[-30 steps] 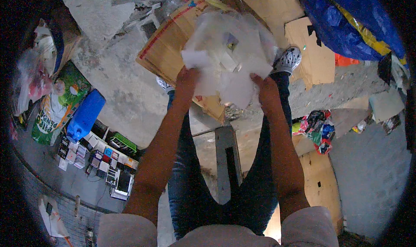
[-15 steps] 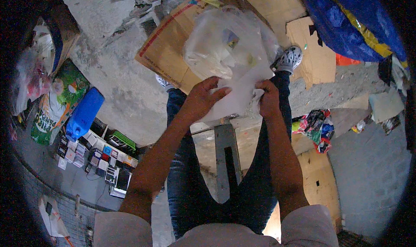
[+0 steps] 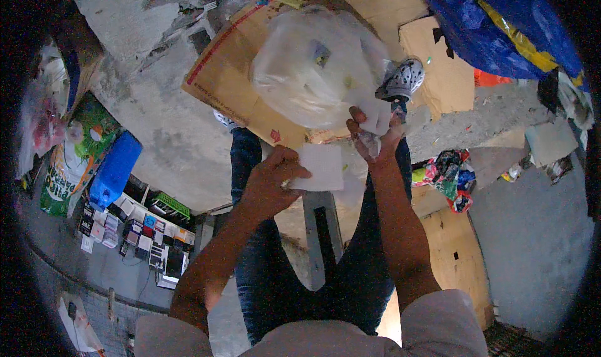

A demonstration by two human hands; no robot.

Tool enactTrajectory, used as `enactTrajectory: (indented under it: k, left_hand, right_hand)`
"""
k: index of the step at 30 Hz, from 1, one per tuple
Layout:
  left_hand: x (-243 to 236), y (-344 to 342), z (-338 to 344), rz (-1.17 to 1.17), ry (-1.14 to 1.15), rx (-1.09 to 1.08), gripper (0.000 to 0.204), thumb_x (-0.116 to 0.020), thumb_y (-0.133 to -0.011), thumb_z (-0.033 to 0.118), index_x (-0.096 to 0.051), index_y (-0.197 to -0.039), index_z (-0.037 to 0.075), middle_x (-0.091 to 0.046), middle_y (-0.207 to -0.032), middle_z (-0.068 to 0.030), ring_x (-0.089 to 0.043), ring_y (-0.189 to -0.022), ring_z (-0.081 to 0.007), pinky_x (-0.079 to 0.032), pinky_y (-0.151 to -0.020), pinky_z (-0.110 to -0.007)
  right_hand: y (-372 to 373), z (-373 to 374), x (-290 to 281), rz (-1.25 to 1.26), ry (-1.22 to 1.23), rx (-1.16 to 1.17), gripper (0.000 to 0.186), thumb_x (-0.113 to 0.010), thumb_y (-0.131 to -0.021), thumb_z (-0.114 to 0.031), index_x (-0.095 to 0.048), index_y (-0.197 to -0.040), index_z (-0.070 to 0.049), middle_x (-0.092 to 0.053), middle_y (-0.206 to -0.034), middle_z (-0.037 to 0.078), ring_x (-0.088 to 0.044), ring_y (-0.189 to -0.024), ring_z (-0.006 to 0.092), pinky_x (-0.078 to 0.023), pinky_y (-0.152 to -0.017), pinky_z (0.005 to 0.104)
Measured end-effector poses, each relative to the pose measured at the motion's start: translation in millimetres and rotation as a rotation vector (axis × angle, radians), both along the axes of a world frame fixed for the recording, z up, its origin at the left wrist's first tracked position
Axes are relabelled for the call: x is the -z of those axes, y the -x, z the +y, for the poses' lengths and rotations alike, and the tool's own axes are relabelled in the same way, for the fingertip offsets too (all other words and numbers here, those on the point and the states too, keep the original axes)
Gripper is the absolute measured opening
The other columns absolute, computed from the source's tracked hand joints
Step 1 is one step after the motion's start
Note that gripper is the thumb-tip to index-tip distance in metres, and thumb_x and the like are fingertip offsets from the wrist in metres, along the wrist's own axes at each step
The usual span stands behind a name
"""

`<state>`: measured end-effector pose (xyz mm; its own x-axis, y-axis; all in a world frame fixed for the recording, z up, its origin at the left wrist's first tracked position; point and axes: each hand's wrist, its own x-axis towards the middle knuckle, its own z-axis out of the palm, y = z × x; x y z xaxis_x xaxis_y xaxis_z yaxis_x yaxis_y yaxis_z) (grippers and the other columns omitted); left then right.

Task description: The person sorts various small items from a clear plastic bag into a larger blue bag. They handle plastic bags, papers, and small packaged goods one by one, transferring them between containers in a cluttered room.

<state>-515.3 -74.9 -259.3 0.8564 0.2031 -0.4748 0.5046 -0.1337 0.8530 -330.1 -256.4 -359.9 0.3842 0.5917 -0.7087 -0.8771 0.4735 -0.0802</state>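
Left hand (image 3: 272, 180) has moved back a bit, fingers pinching a white square (image 3: 325, 168). Right hand (image 3: 383, 145), fingers half curled, holds a thin cloudy piece (image 3: 375, 117). Farther off, the big see-through bag (image 3: 300, 66) still sits on brown cardboard (image 3: 225, 69).

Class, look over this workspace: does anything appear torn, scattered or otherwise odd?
Yes: beside the right foot's spotted clog, a cardboard piece has a jagged edge, as if torn; lower in view, colourful plastic packaging lies crumpled.

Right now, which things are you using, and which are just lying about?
Seemingly in use:
white square sheet, in the left hand
pale piece, in the right hand
cloudy plastic bag
cardboard under it

Apparently just lying about:
green basket
colourful heap
blue tarp
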Motion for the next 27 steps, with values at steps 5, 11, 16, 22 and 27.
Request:
enactTrajectory:
  k: [5,11,16,22,27]
  left_hand:
    - [14.7,10.7,11.5,-0.058,0.017,-0.161,0.034,-0.067,-0.059,-0.009,-0.059,-0.086,0.010,-0.055,-0.110,-0.0098,-0.056,-0.108,-0.0304,-0.047,-0.092,-0.042]
    - [18.5,7.4,25.5,-0.042,0.304,-0.452,0.008,-0.061,-0.078,0.011,-0.057,-0.083,0.007,-0.059,-0.116,-0.0163,-0.057,-0.109,-0.0298,-0.045,-0.095,-0.040]
    - [10.9,-9.6,26.2,-0.001,0.550,-0.619,0.030,-0.055,-0.091,0.038,-0.054,-0.086,0.008,-0.058,-0.119,-0.0186,-0.058,-0.106,-0.0286,-0.049,-0.089,-0.041]
    - [53.4,-6.1,23.2,0.006,1.223,-0.875,0.028,-0.061,-0.089,0.035,-0.049,-0.091,0.010,-0.054,-0.121,-0.0186,-0.058,-0.103,-0.0293,-0.053,-0.083,-0.042]
    - [14.7,-55.8,18.8,-0.287,1.153,-0.777,0.021,-0.056,-0.091,0.030,-0.049,-0.091,0.011,-0.052,-0.101,-0.0124,-0.053,-0.096,-0.0254,-0.051,-0.082,-0.039]
  right_hand:
    - [-6.7,-0.8,-11.2,0.123,0.022,-0.022,0.049,-0.058,-0.083,-0.040,-0.050,-0.112,-0.001,-0.048,-0.092,0.010,-0.045,-0.077,0.0212,-0.043,-0.058,0.0306]
    - [-22.2,13.8,-41.2,0.216,-0.133,-0.056,0.042,-0.053,-0.086,-0.031,-0.050,-0.114,0.000,-0.050,-0.094,0.012,-0.046,-0.075,0.0211,-0.041,-0.054,0.0293]
    - [-38.5,18.3,-60.6,0.210,-0.131,-0.059,0.031,-0.055,-0.086,-0.034,-0.056,-0.100,-0.006,-0.055,-0.092,0.011,-0.048,-0.082,0.0255,-0.045,-0.061,0.0336]
    - [-63.8,18.1,-103.5,-0.002,-0.071,-0.107,0.029,-0.051,-0.088,-0.030,-0.058,-0.101,-0.005,-0.054,-0.085,0.008,-0.048,-0.084,0.0239,-0.041,-0.057,0.0285]
    - [-96.5,-11.3,-137.4,-0.030,0.604,-0.133,0.031,-0.053,-0.087,-0.025,-0.063,-0.103,0.000,-0.065,-0.099,0.014,-0.060,-0.090,0.0273,-0.050,-0.075,0.0399]
